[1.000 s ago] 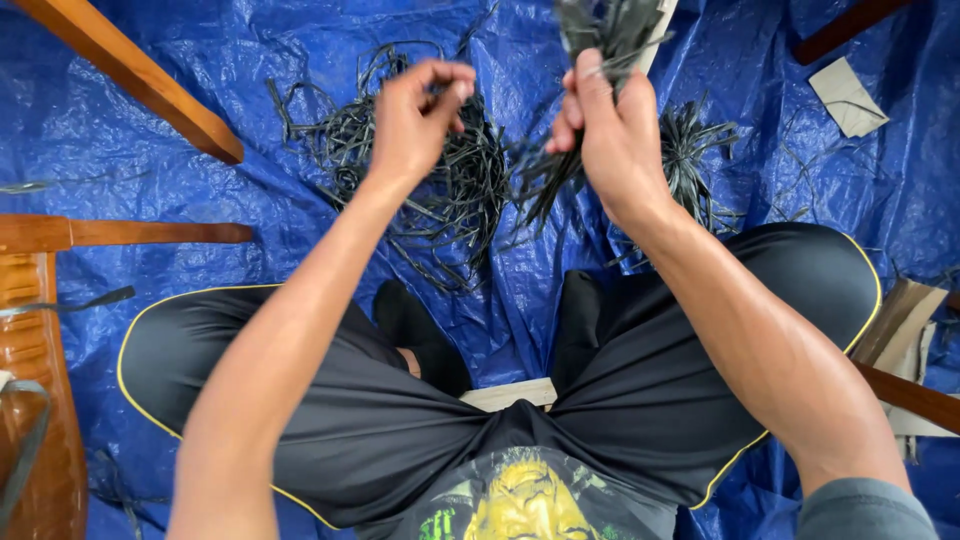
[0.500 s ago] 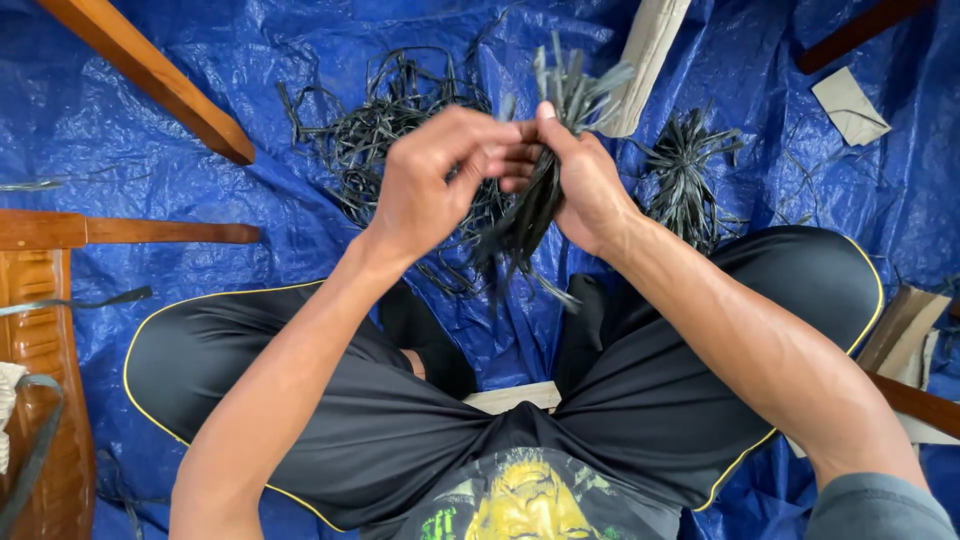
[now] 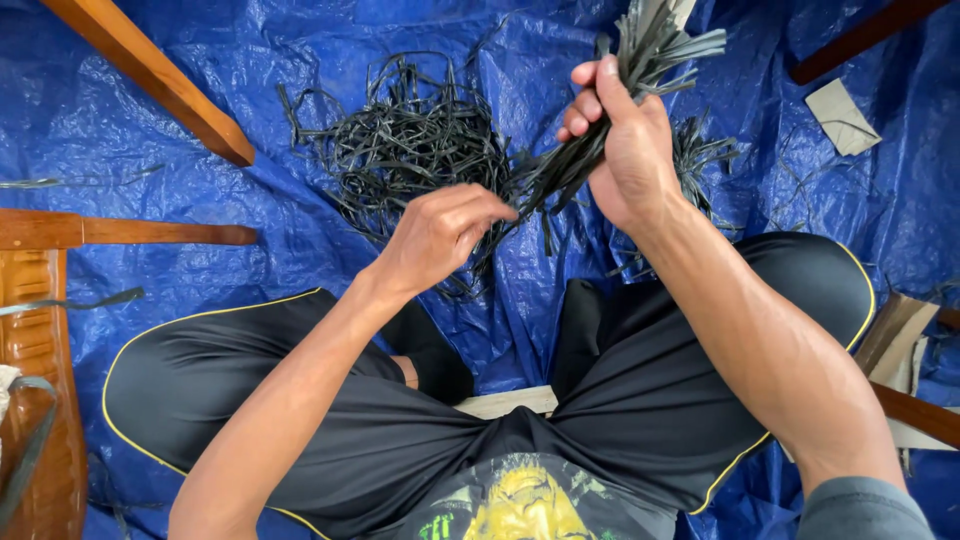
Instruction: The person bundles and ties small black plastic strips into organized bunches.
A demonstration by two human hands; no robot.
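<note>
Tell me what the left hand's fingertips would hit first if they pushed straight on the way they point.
Probably the lower end of the bundle of dark flat strips gripped by the right hand; the left hand fingertips nearly touch it, though depth is unclear.

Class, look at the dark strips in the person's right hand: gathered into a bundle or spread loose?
Gathered: the right hand clamps the dark strips together, ends fanning above the fist.

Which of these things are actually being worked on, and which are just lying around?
In use: bundle of dark strips gripped in right hand; left hand pinching its lower end; loose strip pile.
Lying about: wooden bars, cardboard scrap, blue tarp.
</note>
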